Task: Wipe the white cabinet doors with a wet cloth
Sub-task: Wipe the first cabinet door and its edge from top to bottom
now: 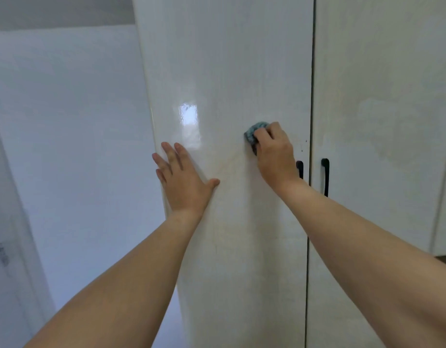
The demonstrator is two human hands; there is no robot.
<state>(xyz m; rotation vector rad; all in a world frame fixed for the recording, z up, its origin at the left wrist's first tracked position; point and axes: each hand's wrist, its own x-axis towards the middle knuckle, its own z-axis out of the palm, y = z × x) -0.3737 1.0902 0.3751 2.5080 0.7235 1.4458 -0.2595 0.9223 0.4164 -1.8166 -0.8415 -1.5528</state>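
Bare glossy panel is lying open above and below both hands on the left cabinet door point(224, 71). Two black handles point(325, 177) are jutting out beside the centre seam, just right of the right hand point(274, 156).

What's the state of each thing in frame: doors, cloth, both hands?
Glossy white left cabinet door: closed, being wiped.
Glossy white right cabinet door: closed, untouched.
Bunched blue-grey cloth: pressed against left door.
Right hand: grips cloth.
Left hand: flat on left door, fingers spread.
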